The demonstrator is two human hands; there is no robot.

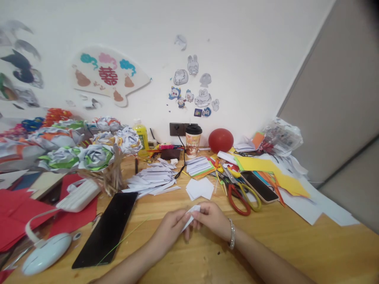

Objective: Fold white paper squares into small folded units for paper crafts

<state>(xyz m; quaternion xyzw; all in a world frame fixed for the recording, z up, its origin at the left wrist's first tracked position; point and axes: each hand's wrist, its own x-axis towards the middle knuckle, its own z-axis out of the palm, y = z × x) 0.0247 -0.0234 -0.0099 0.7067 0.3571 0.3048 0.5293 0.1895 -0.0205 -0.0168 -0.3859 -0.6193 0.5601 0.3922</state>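
Observation:
Between both hands, just above the wooden table (pixel 166 209), is a small folded piece of white paper (pixel 193 215). My left hand (pixel 171 225) pinches its left side with thumb and fingers. My right hand (pixel 212 219), with a bracelet (pixel 231 234) at the wrist, grips the upper right end. Fingers partly cover the paper, so its full shape is hidden. Just beyond the hands lie white paper squares (pixel 199 188). A pile of folded white paper strips (pixel 154 177) sits further left, and a stack of paper slips (pixel 199 166) lies behind the squares.
Red-handled scissors (pixel 239 199) and a phone (pixel 260 185) lie to the right. A black tablet (pixel 106 228) is at left, near a white lamp-like device (pixel 47 252). Paper flowers (pixel 97 157) crowd the back left. A lidded cup (pixel 193 142) and red balloon (pixel 220 140) stand by the wall.

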